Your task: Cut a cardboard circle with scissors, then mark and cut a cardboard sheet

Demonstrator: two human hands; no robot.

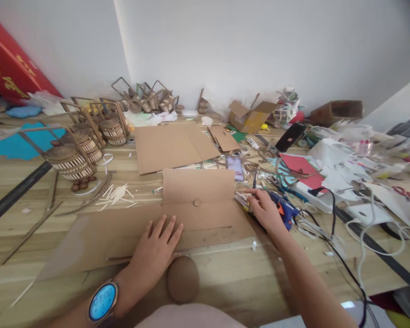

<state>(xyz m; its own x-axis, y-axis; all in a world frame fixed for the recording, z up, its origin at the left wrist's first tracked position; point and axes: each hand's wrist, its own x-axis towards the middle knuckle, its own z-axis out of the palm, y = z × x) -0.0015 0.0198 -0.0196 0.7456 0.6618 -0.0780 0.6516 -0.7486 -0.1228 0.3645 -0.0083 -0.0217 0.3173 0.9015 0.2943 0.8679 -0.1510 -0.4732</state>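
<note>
Brown disc [183,279] beside left hand [157,246] — fingers [170,228] spread on cardboard [198,184]; right hand [264,209] by blue tool [287,210] — grip unclear.

Pale walls [205,45] — light wood-grain table [232,282] — soft light.

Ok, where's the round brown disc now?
In the head view, the round brown disc lies low, just left of centre, on the pale wooden table, beside the bare left hand and flat brown cardboard sheet.

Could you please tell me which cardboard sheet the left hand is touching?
The nearest sheet, just beyond the brown disc; the left hand rests on it, while the other sheets lie farther back.
</note>
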